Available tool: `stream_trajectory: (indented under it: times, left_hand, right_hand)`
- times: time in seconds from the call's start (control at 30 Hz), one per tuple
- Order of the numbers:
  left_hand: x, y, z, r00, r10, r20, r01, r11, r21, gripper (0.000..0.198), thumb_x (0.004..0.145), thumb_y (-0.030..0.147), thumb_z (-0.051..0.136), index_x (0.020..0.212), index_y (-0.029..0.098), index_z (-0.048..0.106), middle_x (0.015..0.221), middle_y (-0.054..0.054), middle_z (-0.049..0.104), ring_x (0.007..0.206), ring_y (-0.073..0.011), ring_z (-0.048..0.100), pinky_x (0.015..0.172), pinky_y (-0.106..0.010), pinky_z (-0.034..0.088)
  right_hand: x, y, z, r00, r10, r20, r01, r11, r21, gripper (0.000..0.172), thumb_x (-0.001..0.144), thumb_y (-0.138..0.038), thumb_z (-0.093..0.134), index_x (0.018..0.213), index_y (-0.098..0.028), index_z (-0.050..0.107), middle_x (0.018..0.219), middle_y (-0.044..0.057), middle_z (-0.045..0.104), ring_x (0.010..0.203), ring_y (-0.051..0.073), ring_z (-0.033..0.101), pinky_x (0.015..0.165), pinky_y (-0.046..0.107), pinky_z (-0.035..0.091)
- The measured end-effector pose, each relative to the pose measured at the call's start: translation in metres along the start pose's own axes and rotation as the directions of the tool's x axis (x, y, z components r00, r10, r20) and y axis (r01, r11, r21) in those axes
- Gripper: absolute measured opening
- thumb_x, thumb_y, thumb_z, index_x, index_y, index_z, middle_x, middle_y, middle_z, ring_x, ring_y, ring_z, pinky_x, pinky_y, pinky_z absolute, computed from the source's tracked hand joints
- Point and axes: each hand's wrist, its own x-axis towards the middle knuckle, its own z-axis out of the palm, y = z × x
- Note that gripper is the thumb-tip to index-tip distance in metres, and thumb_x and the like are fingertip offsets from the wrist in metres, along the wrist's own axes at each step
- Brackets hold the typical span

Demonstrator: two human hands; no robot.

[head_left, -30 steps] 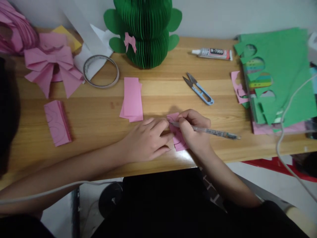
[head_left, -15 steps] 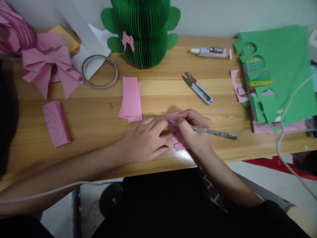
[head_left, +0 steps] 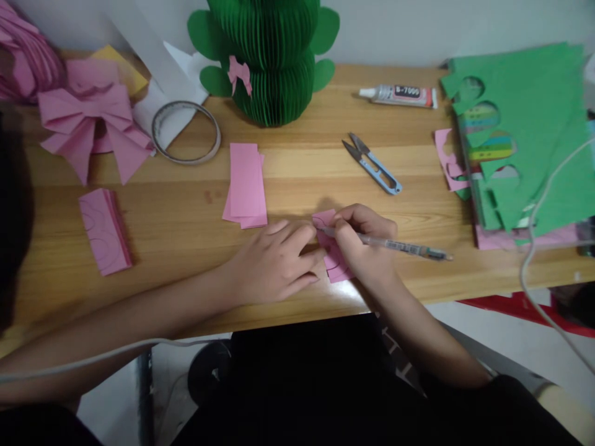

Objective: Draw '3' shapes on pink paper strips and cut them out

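In my right hand (head_left: 369, 244) is a slim clear pen (head_left: 404, 248), its tip down on a small pink paper strip (head_left: 332, 251) that bears curved dark lines. My left hand (head_left: 281, 260) lies with fingers spread, its fingertips at the strip's left edge. Just beyond the left hand is a loose pile of plain pink paper rectangles (head_left: 246, 186). Farther left rests a stack of folded pink paper (head_left: 105, 232) with curves drawn on top. Blue thread snips (head_left: 374, 164) lie beyond my right hand, blades apart.
A roll of tape (head_left: 218, 139) and a pink paper bow (head_left: 93, 121) lie at the back left. A green honeycomb paper piece (head_left: 274, 80) stands by the wall. A glue tube (head_left: 404, 96) and green cut sheets (head_left: 539, 136) are at right, with a white cable (head_left: 527, 266) across them.
The view has shifted very slightly. Both hands, the pen and the pink strip stay in nearly the same place.
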Motion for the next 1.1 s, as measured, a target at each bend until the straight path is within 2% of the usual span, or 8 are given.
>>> stream_trajectory:
  times: [0.17, 0.37, 0.57, 0.8, 1.0, 1.1]
  left_hand:
    - [-0.0001, -0.0005, -0.0007, 1.000, -0.005, 0.010, 0.005, 1.000, 0.006, 0.027, 0.098, 0.036, 0.048, 0.095, 0.018, 0.067, 0.102, -0.011, 0.062, 0.099, -0.0268, 0.061, 0.082, -0.041, 0.051]
    - [0.0010, -0.0012, -0.0012, 0.999, 0.020, -0.029, -0.020, 1.000, 0.012, 0.029, 0.100, 0.035, 0.045, 0.099, 0.017, 0.067, 0.104, -0.013, 0.063, 0.103, -0.0299, 0.062, 0.083, -0.043, 0.052]
    - [0.0009, -0.0010, -0.0013, 1.000, 0.017, -0.018, -0.017, 1.000, 0.021, 0.029, 0.100, 0.035, 0.044, 0.103, 0.017, 0.066, 0.104, -0.013, 0.064, 0.102, -0.0291, 0.062, 0.081, -0.041, 0.052]
    - [0.0000, -0.0011, -0.0002, 0.999, 0.021, -0.028, -0.020, 0.999, 0.027, 0.030, 0.101, 0.035, 0.042, 0.099, 0.017, 0.066, 0.101, -0.011, 0.062, 0.099, -0.0273, 0.062, 0.081, -0.040, 0.052]
    - [0.0005, -0.0016, 0.0009, 1.000, 0.025, -0.016, -0.024, 1.000, 0.015, 0.025, 0.098, 0.035, 0.049, 0.096, 0.017, 0.065, 0.099, -0.011, 0.063, 0.095, -0.0267, 0.063, 0.079, -0.040, 0.053]
    - [0.0010, -0.0011, 0.0003, 1.000, 0.024, -0.019, -0.023, 1.000, 0.019, 0.023, 0.097, 0.034, 0.051, 0.097, 0.016, 0.066, 0.100, -0.012, 0.063, 0.094, -0.0272, 0.063, 0.079, -0.041, 0.053]
  right_hand:
    - [-0.0009, 0.0021, -0.0033, 1.000, -0.005, -0.017, 0.004, 0.998, -0.065, 0.014, 0.073, -0.019, 0.054, 0.060, -0.020, 0.060, 0.050, -0.005, 0.058, 0.047, 0.009, 0.050, 0.048, 0.023, 0.041]
    - [-0.0008, 0.0013, -0.0058, 1.000, -0.007, -0.019, 0.006, 0.998, -0.057, 0.015, 0.070, -0.016, 0.052, 0.057, -0.020, 0.057, 0.048, -0.006, 0.055, 0.044, 0.008, 0.047, 0.044, 0.021, 0.036]
    - [-0.0017, 0.0017, -0.0064, 1.000, 0.001, -0.030, -0.003, 0.998, -0.065, 0.015, 0.070, -0.016, 0.052, 0.058, -0.020, 0.059, 0.048, -0.005, 0.055, 0.045, 0.008, 0.047, 0.045, 0.021, 0.037]
    - [-0.0031, 0.0035, -0.0057, 0.999, -0.027, -0.023, 0.025, 0.997, -0.074, 0.014, 0.073, -0.016, 0.054, 0.061, -0.020, 0.060, 0.050, -0.005, 0.057, 0.046, 0.009, 0.048, 0.046, 0.022, 0.039]
    - [-0.0032, 0.0011, -0.0027, 1.000, -0.026, 0.012, 0.027, 0.998, -0.050, 0.014, 0.077, -0.020, 0.057, 0.066, -0.020, 0.066, 0.059, -0.003, 0.066, 0.050, 0.010, 0.056, 0.050, 0.022, 0.045]
    - [-0.0022, -0.0003, -0.0028, 1.000, -0.025, 0.016, 0.026, 0.998, -0.049, 0.014, 0.076, -0.020, 0.057, 0.064, -0.020, 0.065, 0.057, -0.003, 0.065, 0.049, 0.010, 0.055, 0.049, 0.022, 0.044]
